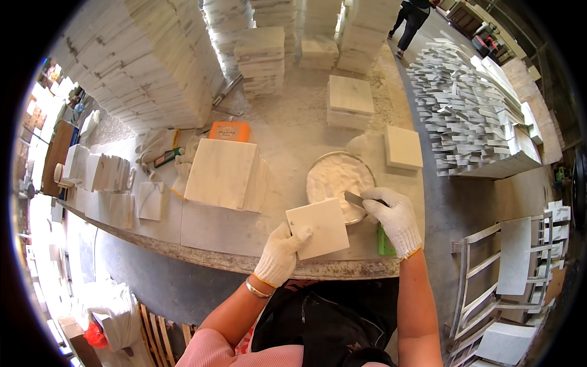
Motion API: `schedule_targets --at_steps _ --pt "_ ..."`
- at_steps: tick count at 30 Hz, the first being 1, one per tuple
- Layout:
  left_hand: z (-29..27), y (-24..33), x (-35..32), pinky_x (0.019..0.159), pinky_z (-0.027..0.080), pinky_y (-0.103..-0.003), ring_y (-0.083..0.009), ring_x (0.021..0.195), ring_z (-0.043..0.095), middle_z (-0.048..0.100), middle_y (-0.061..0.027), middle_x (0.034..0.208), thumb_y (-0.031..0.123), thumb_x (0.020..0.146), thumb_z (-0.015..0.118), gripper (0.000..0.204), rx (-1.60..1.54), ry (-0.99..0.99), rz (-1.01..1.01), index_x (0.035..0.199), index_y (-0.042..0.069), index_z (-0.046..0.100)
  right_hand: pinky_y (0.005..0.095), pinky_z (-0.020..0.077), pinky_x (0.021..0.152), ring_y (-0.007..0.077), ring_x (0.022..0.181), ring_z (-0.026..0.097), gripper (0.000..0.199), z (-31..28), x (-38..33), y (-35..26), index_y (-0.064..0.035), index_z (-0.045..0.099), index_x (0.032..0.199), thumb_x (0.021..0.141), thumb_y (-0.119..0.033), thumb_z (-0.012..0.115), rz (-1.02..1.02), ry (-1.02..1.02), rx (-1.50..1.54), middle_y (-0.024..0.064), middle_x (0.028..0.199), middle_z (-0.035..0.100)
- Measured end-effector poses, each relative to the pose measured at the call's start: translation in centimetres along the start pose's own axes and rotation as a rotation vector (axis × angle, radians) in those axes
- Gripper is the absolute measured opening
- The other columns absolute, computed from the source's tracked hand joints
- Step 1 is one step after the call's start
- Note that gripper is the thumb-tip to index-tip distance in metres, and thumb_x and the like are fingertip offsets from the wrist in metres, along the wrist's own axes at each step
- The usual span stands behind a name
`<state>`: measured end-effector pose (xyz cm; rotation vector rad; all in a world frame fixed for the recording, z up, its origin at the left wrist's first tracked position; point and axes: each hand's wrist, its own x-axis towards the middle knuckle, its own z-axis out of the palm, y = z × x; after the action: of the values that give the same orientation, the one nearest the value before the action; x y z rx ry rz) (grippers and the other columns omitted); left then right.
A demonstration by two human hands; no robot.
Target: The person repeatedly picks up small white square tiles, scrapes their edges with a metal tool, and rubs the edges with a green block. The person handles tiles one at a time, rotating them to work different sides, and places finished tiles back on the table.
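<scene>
My left hand (282, 248), in a white knit glove, grips a square white stone tile (323, 231) by its left edge, thumb on the face. The tile is tilted above the near part of the table. Gloved too, my right hand (394, 215) is closed round a putty knife (354, 199), its blade over a round metal-rimmed pan (310, 168). White paste or powder (340, 176) fills the pan, and the tile covers part of its near rim. A green object (385, 243) lies by my right wrist, partly hidden.
A tile stack (220, 174) stands left of the pan, an orange box (230, 131) behind it. More tiles (402, 148) lie right of the pan. Tall tile stacks (147, 61) rise at the back left. Right of the table are piled stone strips (458, 110) and a metal rack (471, 269). A person (411, 24) stands far off.
</scene>
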<state>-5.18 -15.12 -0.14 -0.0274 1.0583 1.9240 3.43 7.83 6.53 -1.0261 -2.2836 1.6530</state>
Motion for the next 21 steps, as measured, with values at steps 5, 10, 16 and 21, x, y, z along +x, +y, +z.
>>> schedule_targets --at_steps 5,10,16,21 --pt "-0.3 -0.2 0.2 0.095 0.051 -0.032 -0.0159 0.108 0.063 0.066 -0.0097 0.121 0.012 0.098 0.064 0.038 -0.003 0.006 -0.007 0.129 -0.007 0.054 0.0261 0.0479 0.062 0.0096 0.069 0.06 0.023 -0.2 -0.6 -1.3 -0.0007 0.074 0.105 0.088 -0.014 0.068 0.071 -0.026 0.09 0.003 0.082 0.069" --pt "-0.5 -0.3 0.2 0.1 0.048 -0.034 -0.0169 0.115 0.061 0.064 -0.0087 0.126 0.012 0.097 0.065 0.042 0.005 -0.011 -0.026 0.134 -0.005 0.052 0.025 0.0462 0.061 0.0078 0.068 0.058 0.022 -0.4 -1.3 -2.3 0.0002 0.074 0.105 0.088 -0.013 0.069 0.067 -0.017 0.079 0.0016 0.081 0.067" --pt "-0.4 -0.3 0.2 0.1 0.048 -0.034 -0.0169 0.114 0.061 0.064 -0.0085 0.126 0.012 0.096 0.067 0.045 0.009 -0.012 -0.017 0.134 -0.005 0.053 0.0244 0.0462 0.063 0.0071 0.068 0.057 0.018 0.0 -1.7 -2.1 -0.0004 0.075 0.103 0.089 -0.009 0.069 -0.02 0.005 0.096 0.0013 0.082 0.068" --pt "-0.1 -0.1 0.1 0.1 0.049 -0.034 -0.0169 0.114 0.061 0.064 -0.0083 0.126 0.012 0.095 0.067 0.044 -0.001 -0.016 -0.015 0.134 -0.005 0.053 0.0246 0.0488 0.068 0.0085 0.074 0.061 0.016 0.3 -2.0 -2.2 -0.0015 0.075 0.102 0.089 -0.007 0.069 -0.053 0.027 0.057 0.0034 0.087 0.071"
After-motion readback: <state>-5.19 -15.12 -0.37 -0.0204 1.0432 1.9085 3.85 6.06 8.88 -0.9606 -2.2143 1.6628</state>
